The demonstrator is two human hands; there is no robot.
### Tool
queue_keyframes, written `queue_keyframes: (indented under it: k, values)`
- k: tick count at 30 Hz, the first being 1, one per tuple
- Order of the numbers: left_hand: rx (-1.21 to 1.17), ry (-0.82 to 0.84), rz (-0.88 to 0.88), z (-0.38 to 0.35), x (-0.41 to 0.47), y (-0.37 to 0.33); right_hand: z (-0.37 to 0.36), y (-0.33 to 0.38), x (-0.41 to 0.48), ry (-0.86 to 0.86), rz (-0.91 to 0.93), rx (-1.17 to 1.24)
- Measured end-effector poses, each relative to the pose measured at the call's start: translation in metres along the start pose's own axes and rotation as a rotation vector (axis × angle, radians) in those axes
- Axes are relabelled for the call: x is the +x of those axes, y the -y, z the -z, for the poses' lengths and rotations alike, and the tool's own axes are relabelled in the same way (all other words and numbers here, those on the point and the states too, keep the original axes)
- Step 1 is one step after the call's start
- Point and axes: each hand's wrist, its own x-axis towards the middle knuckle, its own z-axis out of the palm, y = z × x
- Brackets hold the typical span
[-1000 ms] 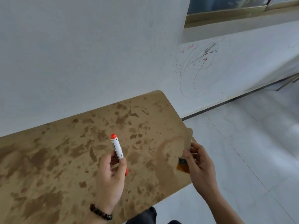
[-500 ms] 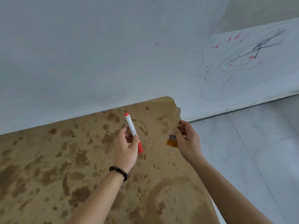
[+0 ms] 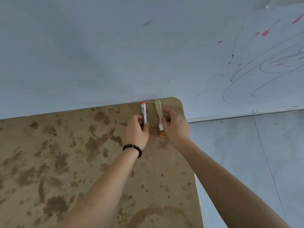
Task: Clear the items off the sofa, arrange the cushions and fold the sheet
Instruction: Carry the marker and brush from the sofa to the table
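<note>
White marker pen with an orange-red cap (image 3: 143,112): sits at the far right corner of the table, gripped by the left hand (image 3: 137,130).

Nearest: both forearms stretch out over a brown, dark-stained wooden tabletop (image 3: 65,162). Black beaded bracelet (image 3: 133,148) on the left wrist.

Left fingers curl round the marker's lower barrel, cap end toward the wall.

Just beside it, the right hand (image 3: 176,127) curls its fingers round a small pale-wood-handled brush with orange bristles (image 3: 158,111), bristles toward the person. Marker and brush are roughly parallel, not touching. Cannot tell if either rests on the surface.

Right of the table: grey tiled floor (image 3: 246,153).

Farthest: white wall (image 3: 115,46), with dark pen scribbles and red marks (image 3: 263,68) at right.
</note>
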Motion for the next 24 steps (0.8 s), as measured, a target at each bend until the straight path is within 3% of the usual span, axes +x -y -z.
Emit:
queue_keyframes:
  k: [5,12,17,24]
  values:
    - [0.036,-0.021,-0.015,0.003,0.000,-0.001,0.003,-0.003,0.003,0.003,0.007,-0.047]
    - [-0.102,-0.028,-0.088,0.041,-0.036,-0.004,0.031,0.013,-0.030,0.108,0.016,-0.037]
    - [-0.267,-0.123,-0.155,0.126,-0.125,0.006,0.067,0.044,-0.124,0.002,0.037,0.156]
    - [-0.480,-0.154,-0.151,0.246,-0.267,0.074,0.089,0.069,-0.306,-0.161,0.081,0.396]
